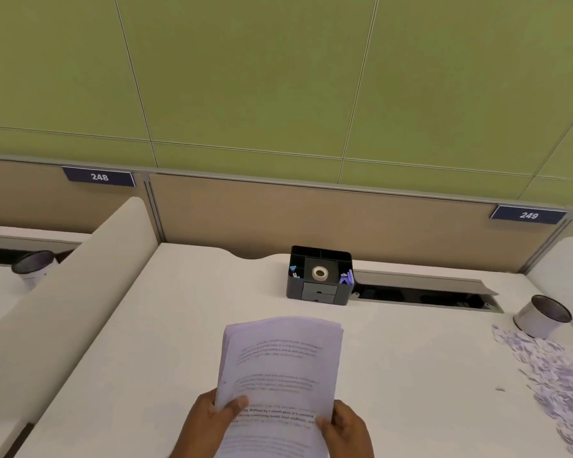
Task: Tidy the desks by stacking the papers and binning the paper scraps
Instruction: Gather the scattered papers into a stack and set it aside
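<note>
Print on the papers (278, 371) is too blurred to read; scraps (558, 378) at the right edge of the table (139, 358) are cropped.

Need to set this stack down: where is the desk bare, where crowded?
Bare: the left half of the desk, between the side divider and the paper stack, and the strip between the stack and the black organizer. Crowded: the right side, where paper scraps spread from the can toward the near edge; the open cable trough lies behind.

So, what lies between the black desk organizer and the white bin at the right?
In the head view, the desk's open cable trough, its grey lid raised, runs between the organizer and the bin.
</note>
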Demonstrator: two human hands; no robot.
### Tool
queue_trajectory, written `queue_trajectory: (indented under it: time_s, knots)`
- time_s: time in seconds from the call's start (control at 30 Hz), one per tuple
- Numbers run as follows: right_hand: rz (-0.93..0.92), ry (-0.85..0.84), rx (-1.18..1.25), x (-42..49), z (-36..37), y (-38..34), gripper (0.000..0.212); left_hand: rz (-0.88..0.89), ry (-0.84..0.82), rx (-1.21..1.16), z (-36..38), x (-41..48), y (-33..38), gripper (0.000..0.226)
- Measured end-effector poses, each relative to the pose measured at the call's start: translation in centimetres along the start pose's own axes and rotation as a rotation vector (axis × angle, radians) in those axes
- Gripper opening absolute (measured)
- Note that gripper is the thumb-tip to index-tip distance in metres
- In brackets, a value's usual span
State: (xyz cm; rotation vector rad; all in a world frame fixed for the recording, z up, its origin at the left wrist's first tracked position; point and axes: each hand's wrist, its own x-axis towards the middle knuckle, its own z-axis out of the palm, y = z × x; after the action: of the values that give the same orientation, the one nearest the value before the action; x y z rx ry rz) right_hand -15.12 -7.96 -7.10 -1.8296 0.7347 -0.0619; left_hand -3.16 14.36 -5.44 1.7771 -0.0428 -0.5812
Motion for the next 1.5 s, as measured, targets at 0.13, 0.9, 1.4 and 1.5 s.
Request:
queue_trajectory:
  time_s: [0.13,0.9,1.4,1.5]
  knots:
    - [0.052,-0.076,-0.024,3.5,4.8,-2.6,0.025,-0.068,-0.005,0.038,-6.2,4.5,0.4,0.011]
    - [0.27,-0.067,0.214,26.1,29.2,-18.6,0.009,-0.025,0.286,0.331,-26.3,31.7,1.2,0.035]
    - [0.242,-0.033,0.095,35.4,33.1,-22.3,0.013,-0.1,0.411,0.701,-26.3,40.9,2.7,0.04]
    - [0.248,-0.027,0.086,35.9,33.7,-22.3,0.011,-0.091,0.464,0.766,-25.3,40.9,2.3,0.051]
